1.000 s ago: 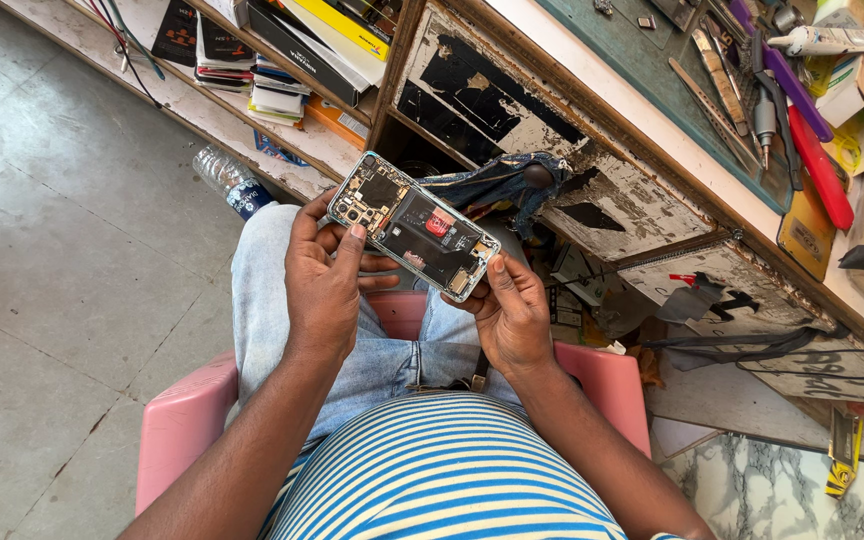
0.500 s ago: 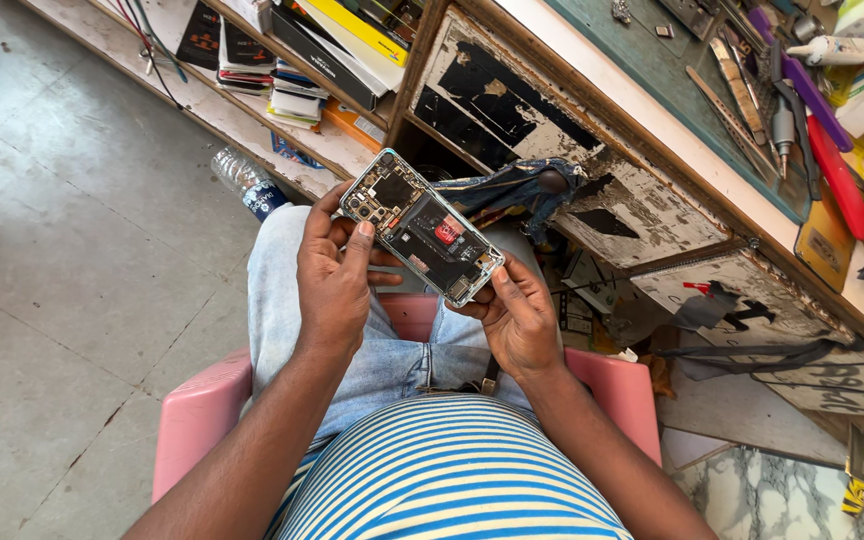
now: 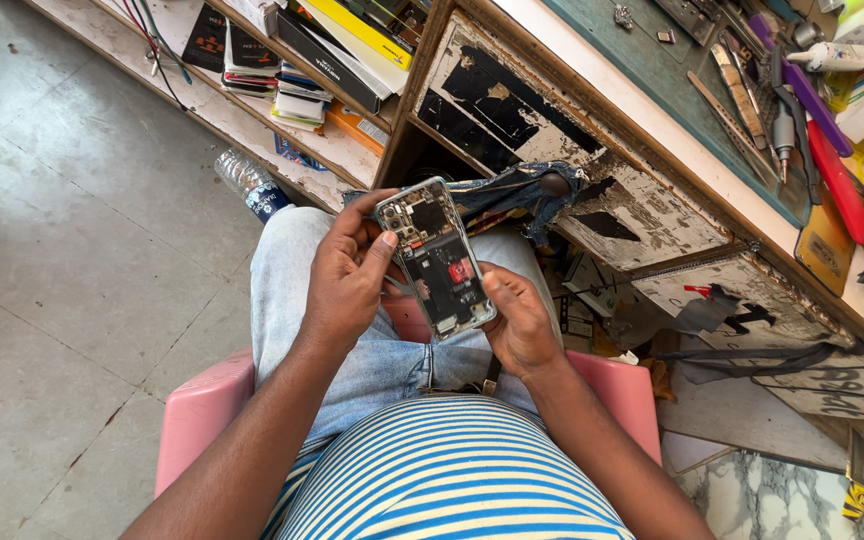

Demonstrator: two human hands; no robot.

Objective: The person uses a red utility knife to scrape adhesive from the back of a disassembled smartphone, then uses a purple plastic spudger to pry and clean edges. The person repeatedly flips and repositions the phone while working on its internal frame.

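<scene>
Phone (image 3: 435, 256), its back cover off and its boards and a red part showing, is being held over the person's lap, between the knees and the edge of the worn workbench (image 3: 592, 190). Left hand (image 3: 344, 280) is wrapping the upper half from the side, thumb pressing on the exposed inside near the top corner. Right hand (image 3: 517, 320) is cradling the lower end from beneath, thumb lying along the edge. Both hands are clamped on it, so it is resting on nothing else.

Judging from this, the work is at the inspecting stage: the person is turning the opened body and looking over its insides, with no tool in either hand. Any further work inside would call for freeing one hand, since screwdrivers and tweezers are lying on the bench top (image 3: 742, 100), well apart. A plastic bottle (image 3: 249, 184) is lying on the floor by the left knee.
</scene>
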